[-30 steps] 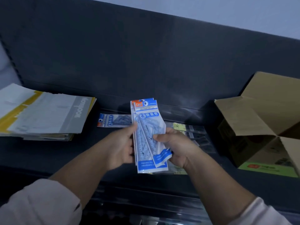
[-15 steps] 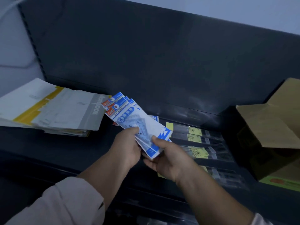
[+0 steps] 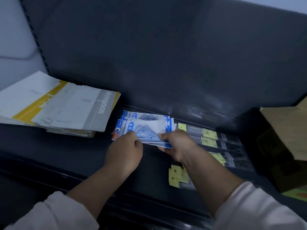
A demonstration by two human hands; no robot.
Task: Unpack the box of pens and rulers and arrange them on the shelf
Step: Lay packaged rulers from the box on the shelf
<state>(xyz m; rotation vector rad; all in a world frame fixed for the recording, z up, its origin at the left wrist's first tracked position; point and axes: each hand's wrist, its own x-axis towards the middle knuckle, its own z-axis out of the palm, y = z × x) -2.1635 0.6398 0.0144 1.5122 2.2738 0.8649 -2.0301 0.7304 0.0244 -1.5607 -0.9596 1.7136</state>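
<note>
Only "Notebook" reads, sideways on the grey band of the top notebook — print on the ruler packs blurred.

notebooks left, box right — shelf between

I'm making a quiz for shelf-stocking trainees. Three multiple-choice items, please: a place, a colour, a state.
1. Where does the stack of white, grey and yellow notebooks lie relative to the blue-and-white ruler packets? A) left B) right C) on top
2. What colour are the labels on the clear plastic sleeves on the dark shelf? A) red B) yellow C) green
3. Who holds the ruler packets? A) nobody B) one hand C) both hands

Key: 1 A, the stack sits left of them. 2 B, yellow tags show. 3 C, left hand and right hand both pinch them.
</note>
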